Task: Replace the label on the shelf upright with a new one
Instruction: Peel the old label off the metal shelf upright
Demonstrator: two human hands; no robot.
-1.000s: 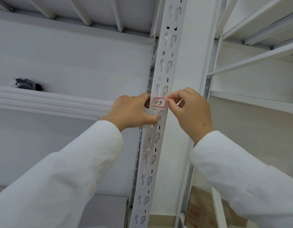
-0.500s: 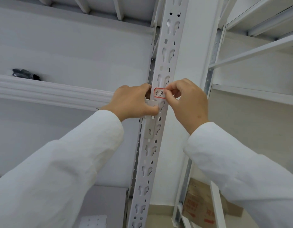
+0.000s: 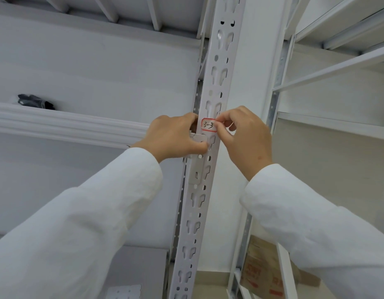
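You stand at the white slotted shelf upright (image 3: pixel 216 87), both hands raised to the red-bordered label (image 3: pixel 209 125) marked "3-3", which sits on the upright's face just above the beam bracket (image 3: pixel 200 138). Your right hand (image 3: pixel 245 139) pinches the label's right edge between thumb and forefinger; your left hand (image 3: pixel 176 138) is curled round the upright and bracket on the left, bracing it. Whether this is the old label lifting or the new one going on cannot be told. Either way, work slowly from that right edge, keeping it flat and level, clear of the keyhole slots. A white shelf beam (image 3: pixel 68 126) runs off to the left, carrying a dark object (image 3: pixel 35 101) near its far end; cardboard boxes (image 3: pixel 264 268) sit low on the right.
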